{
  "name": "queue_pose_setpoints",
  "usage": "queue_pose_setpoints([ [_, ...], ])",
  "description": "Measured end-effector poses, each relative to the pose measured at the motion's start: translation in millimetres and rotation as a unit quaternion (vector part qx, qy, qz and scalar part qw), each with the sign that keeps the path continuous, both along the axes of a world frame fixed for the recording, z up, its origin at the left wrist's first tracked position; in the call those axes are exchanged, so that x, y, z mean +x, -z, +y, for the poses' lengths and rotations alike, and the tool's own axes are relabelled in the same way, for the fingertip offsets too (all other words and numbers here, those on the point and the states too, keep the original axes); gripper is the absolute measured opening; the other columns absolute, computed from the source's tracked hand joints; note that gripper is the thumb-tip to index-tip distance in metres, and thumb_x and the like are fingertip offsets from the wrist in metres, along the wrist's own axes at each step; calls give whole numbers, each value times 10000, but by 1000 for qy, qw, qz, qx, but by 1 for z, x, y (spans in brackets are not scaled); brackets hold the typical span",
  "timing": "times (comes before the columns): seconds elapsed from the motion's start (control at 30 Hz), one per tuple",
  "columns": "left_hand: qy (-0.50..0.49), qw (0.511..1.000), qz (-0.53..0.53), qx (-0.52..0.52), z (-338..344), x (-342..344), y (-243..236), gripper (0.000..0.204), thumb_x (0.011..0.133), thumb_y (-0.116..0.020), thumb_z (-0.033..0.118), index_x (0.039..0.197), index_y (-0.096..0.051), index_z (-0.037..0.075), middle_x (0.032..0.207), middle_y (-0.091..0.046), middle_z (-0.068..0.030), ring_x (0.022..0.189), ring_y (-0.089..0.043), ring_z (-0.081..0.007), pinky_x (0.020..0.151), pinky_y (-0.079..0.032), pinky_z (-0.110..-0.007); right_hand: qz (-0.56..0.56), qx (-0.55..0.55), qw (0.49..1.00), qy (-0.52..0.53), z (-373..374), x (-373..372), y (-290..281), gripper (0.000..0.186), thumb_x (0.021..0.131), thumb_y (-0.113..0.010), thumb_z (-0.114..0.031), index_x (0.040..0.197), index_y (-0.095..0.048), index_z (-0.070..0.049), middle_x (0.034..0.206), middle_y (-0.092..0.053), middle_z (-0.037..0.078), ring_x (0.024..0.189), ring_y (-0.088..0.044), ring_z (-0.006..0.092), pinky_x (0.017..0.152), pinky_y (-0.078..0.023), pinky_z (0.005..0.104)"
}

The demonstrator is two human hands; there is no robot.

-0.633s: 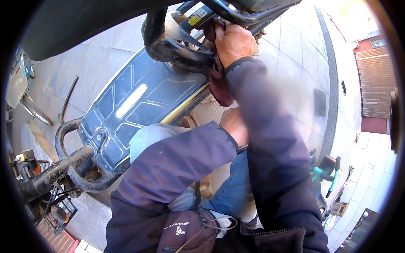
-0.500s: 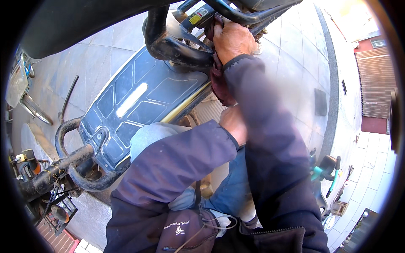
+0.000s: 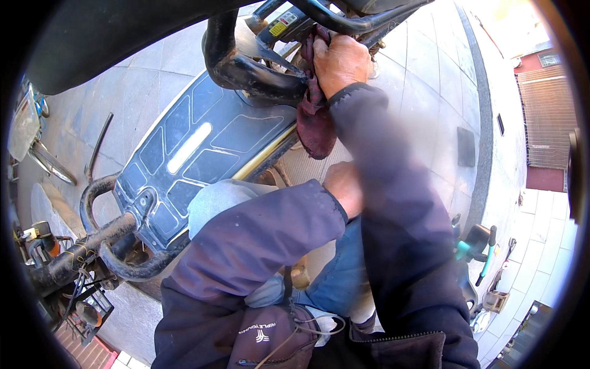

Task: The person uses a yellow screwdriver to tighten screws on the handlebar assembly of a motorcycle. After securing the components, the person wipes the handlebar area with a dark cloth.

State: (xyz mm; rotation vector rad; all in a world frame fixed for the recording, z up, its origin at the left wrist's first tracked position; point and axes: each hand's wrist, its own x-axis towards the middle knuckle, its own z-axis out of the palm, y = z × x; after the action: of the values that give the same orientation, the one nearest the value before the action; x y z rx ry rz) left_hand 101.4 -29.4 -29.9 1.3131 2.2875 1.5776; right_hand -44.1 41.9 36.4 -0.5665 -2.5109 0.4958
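My right hand (image 3: 342,63) is closed on a dark red cloth (image 3: 316,131) and presses it to the black frame under the scooter's seat. The cloth's lower end hangs loose beside the footboard (image 3: 203,147). Close by, a thick black curved tube (image 3: 258,77) runs over the footboard's far end. My left hand (image 3: 344,187) rests low near my knee, crossing behind my right forearm. Its fingers are hidden by the right sleeve, so what it holds, if anything, does not show.
A black seat (image 3: 123,40) overhangs the top left. Bent black guard bars (image 3: 144,265) stick out at the footboard's near end. At the far left stands a bicycle (image 3: 46,157); a small green-handled vehicle (image 3: 476,249) is at the right. Grey paving (image 3: 424,74) lies around.
My right hand has shifted slightly down with the cloth, and more of the cloth now hangs straight below it. My left hand has dropped a little.
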Motion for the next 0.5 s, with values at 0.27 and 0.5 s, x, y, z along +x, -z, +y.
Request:
queue_pose_setpoints([
  [0.27,-27,999,-29,19,-1,-1,-3,157,755,-605,214,815,-652,78,764,-642,-148,704,-614,-359,613,-477,-471,-74,91,967,-225,4,-9,8,263,849,-573,-343,909,-702,-121,805,-666,156,796,-634,370,722,-497,468],
  [0.5,103,986,17,-126,-2,1,-1,242,751,-619,175,963,-644,63,917,-651,-168,830,-624,-358,706,-490,-443,0,-16,998,-62,10,15,-5,286,818,-623,-344,987,-681,-121,847,-673,170,840,-645,357,781,-500,418],
])
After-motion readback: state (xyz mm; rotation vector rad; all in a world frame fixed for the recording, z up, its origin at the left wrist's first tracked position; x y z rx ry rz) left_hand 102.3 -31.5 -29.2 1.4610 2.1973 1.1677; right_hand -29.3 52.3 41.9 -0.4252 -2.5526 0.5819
